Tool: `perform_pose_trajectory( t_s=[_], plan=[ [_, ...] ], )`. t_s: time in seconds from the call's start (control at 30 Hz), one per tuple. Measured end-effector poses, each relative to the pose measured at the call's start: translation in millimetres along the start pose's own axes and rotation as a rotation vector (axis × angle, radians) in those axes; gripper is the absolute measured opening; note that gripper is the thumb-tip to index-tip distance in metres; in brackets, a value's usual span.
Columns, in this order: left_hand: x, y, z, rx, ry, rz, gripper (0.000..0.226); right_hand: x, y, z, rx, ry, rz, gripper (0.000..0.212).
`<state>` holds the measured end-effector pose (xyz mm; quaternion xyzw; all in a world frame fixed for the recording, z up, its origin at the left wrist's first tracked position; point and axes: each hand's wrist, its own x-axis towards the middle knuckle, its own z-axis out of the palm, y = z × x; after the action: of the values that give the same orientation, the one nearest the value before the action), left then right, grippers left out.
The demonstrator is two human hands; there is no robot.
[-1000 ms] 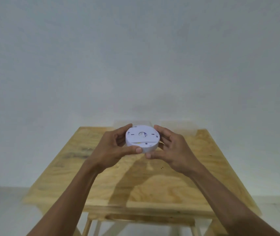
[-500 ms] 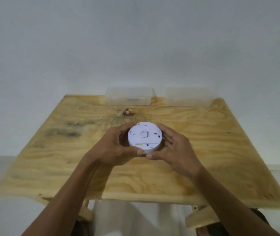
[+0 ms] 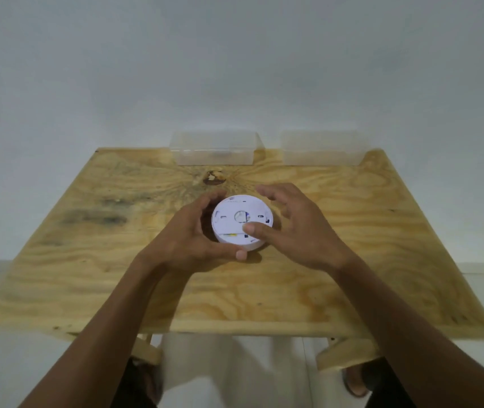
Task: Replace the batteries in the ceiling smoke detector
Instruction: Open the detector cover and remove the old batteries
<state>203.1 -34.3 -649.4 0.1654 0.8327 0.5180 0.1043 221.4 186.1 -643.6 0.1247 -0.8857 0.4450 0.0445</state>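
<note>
The round white plastic smoke detector [image 3: 242, 222] is already off the ceiling and sits back side up at the centre of the pale plywood bench [image 3: 352, 260]. The left hand [image 3: 189, 237] curls around its rim from nine o'clock, thumb at the near edge, gripping it steady. The right hand [image 3: 292, 231] is spread open at three o'clock, only its thumb pressed on the back panel near a seam that may mark the battery cover. That cover looks closed, so the batteries appear not yet swapped; opening, replacing and remounting seem left to do. Two clear plastic boxes [image 3: 214, 148] stand at twelve o'clock along the far edge, their contents too faint to tell.
</note>
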Motion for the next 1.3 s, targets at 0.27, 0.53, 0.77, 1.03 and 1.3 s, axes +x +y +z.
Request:
perform_pose_trajectory(
  t_s=[0.27,0.53,0.77,1.03,1.3],
  plan=[
    [3.4,3.1,11.6,0.058,0.121,0.039,0.096,37.4,-16.9,-9.5,-0.427,-0.306,-0.084,0.069],
    [6.9,-3.5,10.4,0.020,0.111,0.030,0.096,41.5,-10.0,-12.2,-0.335,-0.331,-0.109,0.060],
    [6.2,-5.2,13.1,-0.025,0.125,0.006,0.091,48.1,-19.9,-20.4,-0.305,-0.424,-0.076,0.059],
    [2.0,-3.3,14.5,-0.064,0.121,-0.003,0.063,35.8,-42.7,-14.7,-0.534,-0.372,-0.178,0.062],
    [0.6,-1.7,12.3,-0.002,0.100,0.037,0.080,38.4,-76.8,-26.1,-0.764,-0.465,-0.164,0.039]
  ],
)
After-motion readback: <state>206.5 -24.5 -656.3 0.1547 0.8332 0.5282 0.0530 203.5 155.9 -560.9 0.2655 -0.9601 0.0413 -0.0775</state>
